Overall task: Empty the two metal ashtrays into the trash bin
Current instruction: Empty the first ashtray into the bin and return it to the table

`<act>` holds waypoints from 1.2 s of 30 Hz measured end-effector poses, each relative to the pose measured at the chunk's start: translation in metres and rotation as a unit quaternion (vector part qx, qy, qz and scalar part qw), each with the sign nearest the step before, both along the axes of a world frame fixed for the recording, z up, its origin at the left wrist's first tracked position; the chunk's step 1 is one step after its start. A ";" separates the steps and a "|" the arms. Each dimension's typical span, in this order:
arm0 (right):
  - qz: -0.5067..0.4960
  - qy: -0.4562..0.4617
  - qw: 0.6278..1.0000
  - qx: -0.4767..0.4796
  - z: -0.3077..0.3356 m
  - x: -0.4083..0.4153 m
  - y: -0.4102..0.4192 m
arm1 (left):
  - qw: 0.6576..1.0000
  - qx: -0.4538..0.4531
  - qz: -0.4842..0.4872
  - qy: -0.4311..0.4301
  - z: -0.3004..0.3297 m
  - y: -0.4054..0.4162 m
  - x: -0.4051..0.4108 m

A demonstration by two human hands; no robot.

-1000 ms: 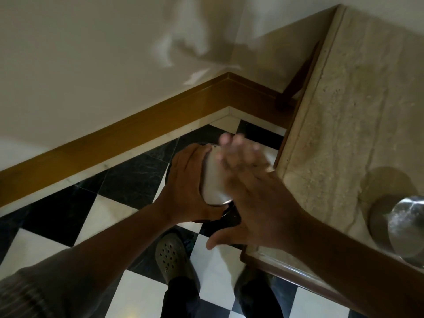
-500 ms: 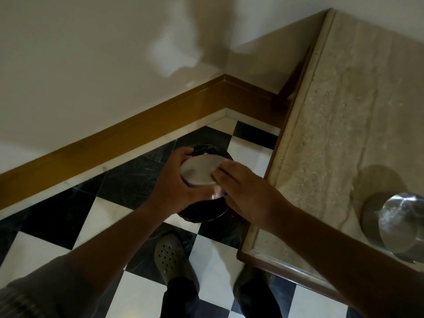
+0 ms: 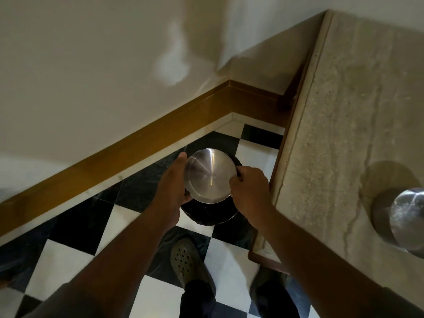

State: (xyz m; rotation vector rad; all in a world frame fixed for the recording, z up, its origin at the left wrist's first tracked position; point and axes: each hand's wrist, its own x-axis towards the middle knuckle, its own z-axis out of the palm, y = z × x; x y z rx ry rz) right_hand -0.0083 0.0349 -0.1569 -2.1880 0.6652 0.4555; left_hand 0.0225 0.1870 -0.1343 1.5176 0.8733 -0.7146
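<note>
Single head-mounted view, wide-angle, pitched steeply down and forward from standing height. Lens sits almost directly above the trash bin (image 3: 207,214), which lands just below frame centre. Both forearms enter from the bottom edge and converge over the bin; shoes show below it, so the optical axis is near vertical. Right of the bin, the stone table (image 3: 339,138) fills that side, close to the camera. Beyond the bin, the skirting board (image 3: 137,138) and wall corner. No second view, so no overlap.
</note>
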 end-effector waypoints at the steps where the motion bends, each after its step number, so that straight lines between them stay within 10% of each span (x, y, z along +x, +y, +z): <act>1: -0.001 -0.002 1.000 -0.003 0.001 0.001 -0.002 | 1.000 0.001 0.000 -0.001 0.004 -0.002 0.000; 16: -0.114 -0.007 0.993 -0.016 0.084 -0.031 -0.105 | 0.997 0.000 -0.080 0.009 0.097 -0.112 -0.007; 23: -0.193 0.021 0.981 0.019 0.089 -0.071 -0.151 | 0.964 0.015 -0.262 -0.048 0.108 -0.181 -0.029; 36: -0.255 -0.023 0.964 0.070 0.063 -0.083 -0.151 | 0.967 0.014 -0.250 -0.035 0.095 -0.208 -0.028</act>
